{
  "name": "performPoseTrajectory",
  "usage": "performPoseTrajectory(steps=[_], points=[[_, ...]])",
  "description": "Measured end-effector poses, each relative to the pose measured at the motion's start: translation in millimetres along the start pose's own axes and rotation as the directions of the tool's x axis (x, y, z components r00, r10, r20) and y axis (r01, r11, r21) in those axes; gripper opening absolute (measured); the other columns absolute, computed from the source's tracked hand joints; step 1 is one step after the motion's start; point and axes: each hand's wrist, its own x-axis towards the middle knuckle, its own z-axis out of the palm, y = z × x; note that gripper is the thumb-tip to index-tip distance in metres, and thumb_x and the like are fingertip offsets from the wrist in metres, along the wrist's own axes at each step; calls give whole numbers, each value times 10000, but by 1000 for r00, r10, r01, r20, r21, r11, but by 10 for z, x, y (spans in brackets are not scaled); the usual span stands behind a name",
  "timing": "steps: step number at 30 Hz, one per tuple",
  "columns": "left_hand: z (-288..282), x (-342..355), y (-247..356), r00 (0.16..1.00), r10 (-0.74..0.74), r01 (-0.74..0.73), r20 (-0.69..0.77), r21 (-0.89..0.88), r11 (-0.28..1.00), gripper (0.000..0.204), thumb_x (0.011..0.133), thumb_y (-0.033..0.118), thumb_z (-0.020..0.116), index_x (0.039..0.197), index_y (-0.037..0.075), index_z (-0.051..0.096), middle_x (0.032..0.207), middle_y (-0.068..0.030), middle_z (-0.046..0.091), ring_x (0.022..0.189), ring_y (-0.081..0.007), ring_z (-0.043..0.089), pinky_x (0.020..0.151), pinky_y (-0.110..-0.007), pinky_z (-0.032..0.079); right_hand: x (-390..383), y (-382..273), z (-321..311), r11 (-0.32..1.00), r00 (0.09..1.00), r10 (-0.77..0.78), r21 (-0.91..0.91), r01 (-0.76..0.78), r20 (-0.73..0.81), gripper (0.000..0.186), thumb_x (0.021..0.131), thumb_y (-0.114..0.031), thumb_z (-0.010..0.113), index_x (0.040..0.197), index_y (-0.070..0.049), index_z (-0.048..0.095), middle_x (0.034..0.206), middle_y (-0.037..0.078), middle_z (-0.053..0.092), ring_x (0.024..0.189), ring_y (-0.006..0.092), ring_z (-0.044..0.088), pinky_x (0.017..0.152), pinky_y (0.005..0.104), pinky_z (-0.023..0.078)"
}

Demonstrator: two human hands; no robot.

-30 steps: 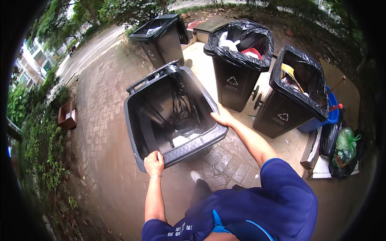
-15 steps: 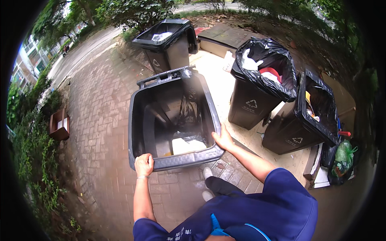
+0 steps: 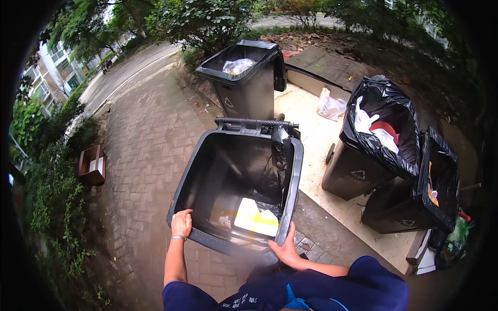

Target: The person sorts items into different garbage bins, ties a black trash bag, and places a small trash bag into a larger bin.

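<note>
The open black bin (image 3: pixel 223 171) was held close before the body, its hinge bar turned to the far side, so that the smooth near rim was left free for gripping. The far bin (image 3: pixel 249 98), the middle bin (image 3: pixel 353 168) and the right-hand bin (image 3: pixel 394 215) were left with mouths uncovered, presumably for easy filling. The rim was gripped near its left corner by the left hand (image 3: pixel 181 224), fingers curled over it, and clasped around its right corner by the right hand (image 3: pixel 285 253) — a wide hold, probably for balance. Inside, a white-and-yellow block (image 3: pixel 255 216) was seen.

Brick paving (image 3: pixel 140 150) was bordered by greenery (image 3: pixel 57 186); beside it, a pale platform (image 3: pixel 306 135) was occupied by bins and — near its back edge — a translucent bag (image 3: pixel 331 105).
</note>
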Motion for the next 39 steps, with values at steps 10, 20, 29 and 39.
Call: performPoseTrajectory(steps=[10,20,29,39], points=[[191,777,-399,997,-55,49,-53,-118,992,194,796,183,562,890,32,639,876,-154,643,852,-315,608,782,-368,469,-119,-29,-471,967,849,247,-178,-184,467,622,817,-154,604,1368,-97,319,1270,171,409,986,212,568,764,306,500],[405,994,-520,973,-219,227,66,-163,960,257,826,87,562,1057,-23,589,974,-135,646,879,-211,619,801,-308,478,76,533,-2089,886,938,156,-375,-272,-311,579,783,-132,620,1303,-70,373,1254,166,394,965,238,532,761,322,495],[1082,2150,3866,926,375,-316,-28,-602,734,209,880,116,554,1044,-1,610,980,-112,641,922,-182,606,828,-276,458,1210,609,-4396,938,505,314,344,-35,-804,826,798,-287,686,1388,-40,165,1355,188,308,1089,256,493,881,386,444],[2860,3718,6094,977,195,-185,90,-110,977,480,731,400,664,1004,8,617,956,-238,611,917,-367,590,790,-425,468,1877,1359,-4245,84,857,470,977,194,-211,141,766,20,638,804,-89,558,884,46,604,881,251,577,816,425,487]])
